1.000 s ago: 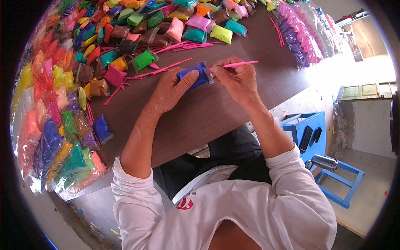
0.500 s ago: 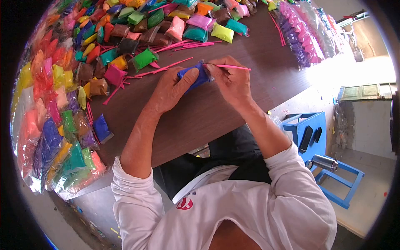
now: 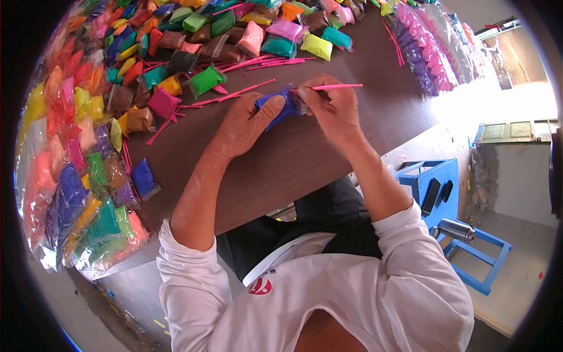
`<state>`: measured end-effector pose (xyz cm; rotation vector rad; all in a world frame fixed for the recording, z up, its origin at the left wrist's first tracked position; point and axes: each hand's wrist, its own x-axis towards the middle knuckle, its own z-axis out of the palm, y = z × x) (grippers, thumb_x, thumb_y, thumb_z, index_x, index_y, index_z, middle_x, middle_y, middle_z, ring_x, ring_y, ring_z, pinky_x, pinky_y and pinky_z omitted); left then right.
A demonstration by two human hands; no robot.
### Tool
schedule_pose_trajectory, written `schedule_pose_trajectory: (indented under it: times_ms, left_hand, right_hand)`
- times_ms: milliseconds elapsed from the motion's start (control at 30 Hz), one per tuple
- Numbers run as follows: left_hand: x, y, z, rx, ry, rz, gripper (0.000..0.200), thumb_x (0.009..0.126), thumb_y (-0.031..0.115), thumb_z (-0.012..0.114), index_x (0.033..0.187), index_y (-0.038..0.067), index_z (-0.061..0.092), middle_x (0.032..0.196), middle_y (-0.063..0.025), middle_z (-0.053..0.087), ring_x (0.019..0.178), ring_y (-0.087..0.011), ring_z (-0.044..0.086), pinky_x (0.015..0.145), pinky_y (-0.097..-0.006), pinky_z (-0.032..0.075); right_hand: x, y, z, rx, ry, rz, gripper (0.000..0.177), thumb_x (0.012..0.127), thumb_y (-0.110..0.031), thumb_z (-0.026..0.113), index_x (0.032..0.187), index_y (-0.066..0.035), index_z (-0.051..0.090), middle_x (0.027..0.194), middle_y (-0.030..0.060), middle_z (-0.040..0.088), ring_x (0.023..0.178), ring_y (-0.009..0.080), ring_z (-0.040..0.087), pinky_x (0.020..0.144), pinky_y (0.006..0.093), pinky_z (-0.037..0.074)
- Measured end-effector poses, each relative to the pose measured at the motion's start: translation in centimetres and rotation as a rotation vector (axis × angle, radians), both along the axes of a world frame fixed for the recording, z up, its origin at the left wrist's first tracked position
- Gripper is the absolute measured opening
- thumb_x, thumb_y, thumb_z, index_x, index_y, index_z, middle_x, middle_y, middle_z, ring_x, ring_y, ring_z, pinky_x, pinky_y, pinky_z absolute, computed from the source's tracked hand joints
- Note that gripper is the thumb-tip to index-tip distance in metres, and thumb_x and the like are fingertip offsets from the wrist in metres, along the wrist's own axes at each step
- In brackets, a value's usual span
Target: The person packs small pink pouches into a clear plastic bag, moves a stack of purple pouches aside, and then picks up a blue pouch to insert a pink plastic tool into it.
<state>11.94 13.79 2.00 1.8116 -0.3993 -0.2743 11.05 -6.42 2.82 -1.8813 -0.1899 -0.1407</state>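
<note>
My left hand (image 3: 249, 120) is closed around a small blue clay-like packet (image 3: 280, 111) in clear wrap, thumb pressed on its top face. At the packet's right end, the clear wrap meets my right hand (image 3: 331, 105), whose fingers pinch a thin pink plastic stick (image 3: 339, 87). The stick points off to the right, and its inner end lies by the packet's end, partly hidden by my fingers. Both hands are over the brown table. More pink sticks (image 3: 229, 97) lie just beyond my left hand, near a green packet (image 3: 207, 81).
Many coloured packets (image 3: 170, 41) are heaped across the table's far and left sides. A single blue packet (image 3: 143, 178) lies near my left forearm. Long strips of purple and pink packets (image 3: 425, 53) stand at the far right. A blue stool (image 3: 440, 188) holds dark objects; a metal flask (image 3: 457, 230) is beside them.
Both hands have shifted slightly to the right with the blue packet. My right hand has drawn a little away from my left, and the pink stick has moved right with it.
</note>
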Motion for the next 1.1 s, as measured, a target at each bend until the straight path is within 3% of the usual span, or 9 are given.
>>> schedule_pose_trajectory:
  times_ms: [133,233,433,533,633,733,933,1100]
  left_hand:
    - [0.1,-0.1,-0.4,0.047,-0.043,0.022,0.064,0.094,0.06,0.05,0.066,0.003,0.051,0.061,-0.0012,0.043,0.061,-0.0125,0.039,0.055,-0.0336,0.034]
    - [0.0,-0.1,-0.4,0.039,-0.044,0.025,0.063,0.094,0.059,0.051,0.066,0.003,0.051,0.061,-0.0023,0.044,0.06,-0.013,0.04,0.054,-0.0342,0.034]
    - [0.1,-0.1,-0.8,0.029,-0.085,0.034,0.062,0.094,0.059,0.051,0.067,0.003,0.052,0.061,-0.0029,0.044,0.06,-0.0133,0.042,0.054,-0.0342,0.035]
    - [0.1,-0.1,-0.7,0.049,-0.082,0.018,0.063,0.095,0.058,0.05,0.067,0.002,0.052,0.061,-0.0032,0.045,0.06,-0.0139,0.042,0.054,-0.0344,0.035]
    - [0.1,-0.1,-0.4,0.076,-0.079,0.017,0.063,0.095,0.058,0.049,0.068,0.002,0.053,0.06,-0.0041,0.045,0.059,-0.0151,0.043,0.054,-0.0347,0.035]
    - [-0.1,-0.1,0.1,0.075,-0.081,0.02,0.063,0.095,0.058,0.049,0.068,0.001,0.053,0.06,-0.005,0.046,0.059,-0.0158,0.044,0.054,-0.0351,0.036]
    - [-0.1,-0.3,0.0,0.074,-0.067,0.038,0.061,0.095,0.056,0.051,0.07,0.001,0.055,0.061,-0.0061,0.047,0.059,-0.0161,0.045,0.054,-0.0352,0.036]
    - [0.2,-0.1,-0.8,0.082,-0.099,0.011,0.06,0.095,0.055,0.052,0.071,0.0,0.055,0.062,-0.0076,0.049,0.061,-0.017,0.046,0.056,-0.0358,0.037]
  right_hand:
    - [-0.1,-1.1,0.3,0.05,0.068,0.072,0.01,0.091,-0.01,0.066,0.092,0.0,0.064,0.079,0.0023,0.062,0.07,0.0075,0.057,0.059,0.0235,0.047]
    - [0.0,-0.8,0.4,-0.055,-0.068,0.108,0.01,0.09,-0.008,0.066,0.094,0.0,0.063,0.081,0.004,0.062,0.072,0.0092,0.059,0.061,0.0248,0.048]
    - [1.0,-0.4,-1.0,-0.037,-0.207,0.151,0.007,0.091,-0.005,0.062,0.096,0.001,0.06,0.083,0.008,0.064,0.075,0.0116,0.061,0.062,0.0271,0.05]
    - [1.3,-0.4,-1.4,-0.115,-0.195,0.144,0.003,0.091,-0.001,0.06,0.094,-0.001,0.06,0.094,0.0081,0.066,0.079,0.0107,0.06,0.063,0.0261,0.05]
    - [1.0,0.7,-1.5,-0.139,-0.325,0.095,0.008,0.086,0.005,0.057,0.09,-0.002,0.057,0.08,0.0107,0.062,0.072,0.017,0.062,0.061,0.03,0.049]
    - [1.1,1.2,-1.9,-0.192,-0.373,0.061,0.012,0.083,0.007,0.058,0.089,-0.003,0.055,0.08,0.0123,0.061,0.071,0.0214,0.063,0.061,0.0318,0.049]
    - [1.4,1.5,-3.1,-0.243,-0.495,-0.023,0.013,0.083,0.008,0.06,0.091,-0.002,0.058,0.084,0.012,0.064,0.073,0.0202,0.064,0.063,0.0306,0.05]
    - [1.6,1.1,-3.1,-0.226,-0.382,-0.098,0.007,0.087,0.002,0.062,0.093,-0.002,0.061,0.082,0.0082,0.065,0.072,0.0166,0.064,0.061,0.0289,0.05]
